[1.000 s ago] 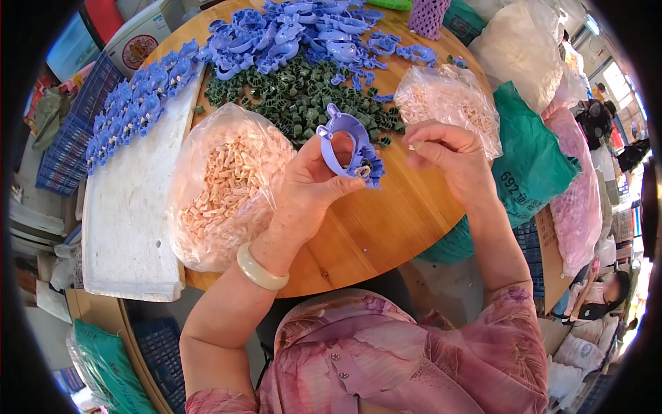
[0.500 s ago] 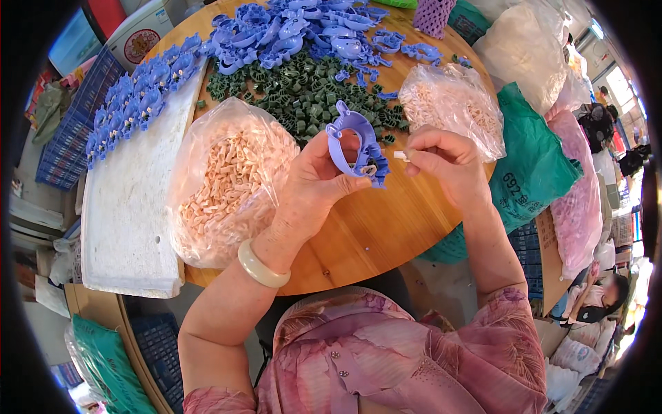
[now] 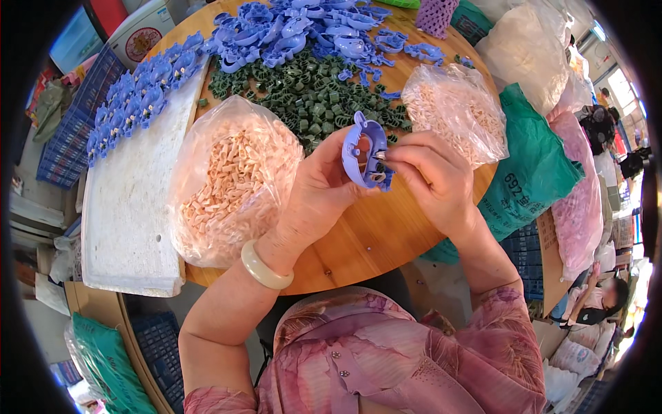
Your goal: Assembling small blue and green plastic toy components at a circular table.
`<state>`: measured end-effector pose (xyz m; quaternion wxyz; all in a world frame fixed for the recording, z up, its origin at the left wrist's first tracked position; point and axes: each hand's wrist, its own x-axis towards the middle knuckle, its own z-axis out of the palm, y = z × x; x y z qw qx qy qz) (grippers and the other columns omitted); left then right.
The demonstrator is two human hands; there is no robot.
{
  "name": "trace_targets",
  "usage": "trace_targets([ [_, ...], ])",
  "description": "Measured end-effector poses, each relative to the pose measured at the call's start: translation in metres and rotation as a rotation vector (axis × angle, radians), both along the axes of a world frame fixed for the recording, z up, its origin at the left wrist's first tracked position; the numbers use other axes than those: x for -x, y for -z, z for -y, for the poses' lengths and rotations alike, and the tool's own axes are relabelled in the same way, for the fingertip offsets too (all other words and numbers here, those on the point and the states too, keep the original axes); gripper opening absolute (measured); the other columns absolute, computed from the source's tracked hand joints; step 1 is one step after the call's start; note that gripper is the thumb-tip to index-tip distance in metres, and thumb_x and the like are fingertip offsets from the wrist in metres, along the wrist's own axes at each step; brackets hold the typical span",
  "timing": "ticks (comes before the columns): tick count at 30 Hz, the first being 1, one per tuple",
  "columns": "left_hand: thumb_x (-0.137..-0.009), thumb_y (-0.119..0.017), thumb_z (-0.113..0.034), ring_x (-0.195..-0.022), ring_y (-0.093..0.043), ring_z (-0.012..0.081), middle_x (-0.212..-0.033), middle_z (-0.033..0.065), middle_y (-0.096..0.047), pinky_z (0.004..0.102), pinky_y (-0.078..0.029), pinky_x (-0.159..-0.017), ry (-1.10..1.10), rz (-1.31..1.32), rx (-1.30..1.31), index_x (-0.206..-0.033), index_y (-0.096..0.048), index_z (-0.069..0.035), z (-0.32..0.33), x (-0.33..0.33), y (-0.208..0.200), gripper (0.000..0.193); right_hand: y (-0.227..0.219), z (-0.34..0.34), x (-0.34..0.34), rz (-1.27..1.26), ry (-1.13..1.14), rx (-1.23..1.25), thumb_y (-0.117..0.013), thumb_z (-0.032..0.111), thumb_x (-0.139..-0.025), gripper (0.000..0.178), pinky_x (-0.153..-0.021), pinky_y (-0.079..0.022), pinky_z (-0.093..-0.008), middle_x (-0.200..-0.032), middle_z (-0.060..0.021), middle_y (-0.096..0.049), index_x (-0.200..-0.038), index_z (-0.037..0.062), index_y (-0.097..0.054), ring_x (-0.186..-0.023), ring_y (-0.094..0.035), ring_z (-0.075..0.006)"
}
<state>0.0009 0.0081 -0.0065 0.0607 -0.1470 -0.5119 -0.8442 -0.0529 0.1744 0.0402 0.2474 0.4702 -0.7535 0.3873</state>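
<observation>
Left hand (image 3: 317, 185) in curved grip, right hand (image 3: 439, 176) close by in fingertip pinch

The right grip (image 3: 441, 181) partly hides a pale piece (image 3: 380, 156).

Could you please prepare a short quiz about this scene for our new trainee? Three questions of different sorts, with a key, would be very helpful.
1. True or false: only the right hand holds the blue part.
2. Multiple choice: which colour is the heap on the table between the left bag and the right bag?
A yellow
B dark green
C red
3. Fill in: the bangle is worn on the ___ arm.

Key:
1. False: the left hand grips the blue part, and the right hand's fingertips are at its side.
2. B
3. left
</observation>
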Motion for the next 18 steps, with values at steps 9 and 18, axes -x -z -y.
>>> trace_targets([
  [9,-0.078,-0.054,0.015,-0.105,-0.051,0.0108,-0.116,0.0018,-0.049,0.0262,-0.047,-0.087,-0.012,0.007,0.086,-0.13,-0.038,-0.004,0.0,-0.004,-0.006,0.058,0.008,0.003,0.003,0.024,-0.028,-0.007,-0.067,-0.005,-0.07,0.017,-0.059,-0.049,-0.0319,-0.082,-0.0085,-0.059,-0.085,0.0023,-0.062,-0.071,-0.06,-0.0252],
  [18,-0.076,-0.059,0.011,-0.107,-0.051,0.0127,-0.115,0.0023,-0.05,0.0275,-0.045,-0.091,-0.028,0.005,0.099,-0.128,-0.04,-0.003,0.0,-0.004,-0.008,0.057,0.007,-0.001,-0.003,0.265,-0.038,0.118,-0.068,-0.006,-0.072,0.016,-0.062,-0.049,-0.0279,-0.084,-0.0095,-0.061,-0.086,-0.0003,-0.063,-0.072,-0.061,-0.0191],
])
